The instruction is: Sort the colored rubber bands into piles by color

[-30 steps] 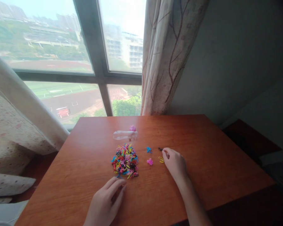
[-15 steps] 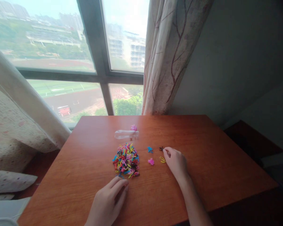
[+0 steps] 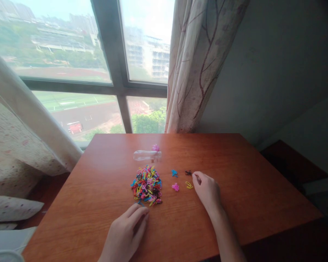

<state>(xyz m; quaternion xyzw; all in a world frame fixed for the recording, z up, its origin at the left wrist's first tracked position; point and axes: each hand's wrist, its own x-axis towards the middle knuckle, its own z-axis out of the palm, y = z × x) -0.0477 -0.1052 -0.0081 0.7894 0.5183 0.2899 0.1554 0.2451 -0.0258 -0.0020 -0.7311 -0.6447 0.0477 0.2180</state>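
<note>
My left hand [image 3: 125,233] lies flat, open, at the band pile's [image 3: 147,185] near edge; my right hand [image 3: 207,191], loosely curled, empty, rests beside the black band [image 3: 188,172].

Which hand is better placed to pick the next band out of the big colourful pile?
Likely the left hand: its fingertips lie close by the near edge of the pile. The right hand sits off to the side, beside the little black bands.

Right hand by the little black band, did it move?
Yes, slightly: the right hand drew back rightward from the black band, leaving a small gap.
</note>
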